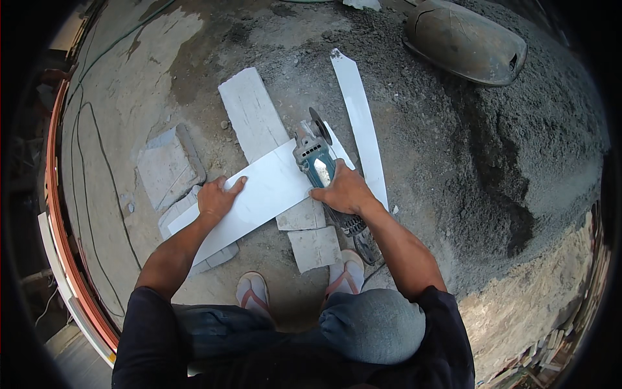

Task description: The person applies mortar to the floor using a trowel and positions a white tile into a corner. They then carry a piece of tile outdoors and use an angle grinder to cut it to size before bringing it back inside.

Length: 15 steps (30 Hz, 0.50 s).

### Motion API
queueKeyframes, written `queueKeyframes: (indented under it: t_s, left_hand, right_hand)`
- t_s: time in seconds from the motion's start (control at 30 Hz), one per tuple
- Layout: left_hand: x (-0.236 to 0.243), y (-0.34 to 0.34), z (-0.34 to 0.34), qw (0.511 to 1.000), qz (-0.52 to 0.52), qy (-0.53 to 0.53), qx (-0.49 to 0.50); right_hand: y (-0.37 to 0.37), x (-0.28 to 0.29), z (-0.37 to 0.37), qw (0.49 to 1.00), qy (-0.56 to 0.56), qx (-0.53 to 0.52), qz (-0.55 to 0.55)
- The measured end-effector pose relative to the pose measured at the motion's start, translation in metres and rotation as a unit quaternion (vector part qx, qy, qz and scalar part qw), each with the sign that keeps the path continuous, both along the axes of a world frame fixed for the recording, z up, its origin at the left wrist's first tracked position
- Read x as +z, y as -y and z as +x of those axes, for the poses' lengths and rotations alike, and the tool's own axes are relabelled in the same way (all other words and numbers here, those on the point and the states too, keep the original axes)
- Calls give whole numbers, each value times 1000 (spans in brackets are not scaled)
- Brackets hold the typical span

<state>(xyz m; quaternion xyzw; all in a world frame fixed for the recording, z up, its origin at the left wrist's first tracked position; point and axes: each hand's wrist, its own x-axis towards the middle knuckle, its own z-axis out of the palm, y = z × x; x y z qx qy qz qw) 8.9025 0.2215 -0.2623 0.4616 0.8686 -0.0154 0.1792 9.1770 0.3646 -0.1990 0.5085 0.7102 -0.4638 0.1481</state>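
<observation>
A long white tile strip point(265, 188) lies slanted across grey blocks in front of me. My left hand point(219, 198) grips its left part, with the thumb on the white face and some fingertips hidden at the far edge. My right hand point(345, 188) is closed around the body of a teal angle grinder point(315, 161). The grinder rests over the right end of the strip, its dark cutting disc point(320, 126) upright at the far side. From this picture I cannot tell whether the disc touches the strip or spins.
Another white strip point(361, 123) lies on the ground to the right. Pale blocks point(253, 110) support the work, and a broken block point(170, 165) sits left. Wet grey mortar point(479, 175) spreads at right, near an upturned dark tub point(466, 42). Cables point(107, 149) run along the left.
</observation>
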Motion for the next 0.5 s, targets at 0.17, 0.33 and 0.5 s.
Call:
queueKeyframes:
  t_s: [0.17,0.33,0.5]
  left_hand:
    - [-1,1,0,1000,4,0,0]
    - [1,0,2,1000,4,-1,7]
    - [2,0,1,1000,4,-2,5]
  right_hand:
    - [3,-3,3,1000,1,-2,5]
    - [6,-7,6,1000,-3,-2,13]
    - [6,-4,8,1000,-2,3,9]
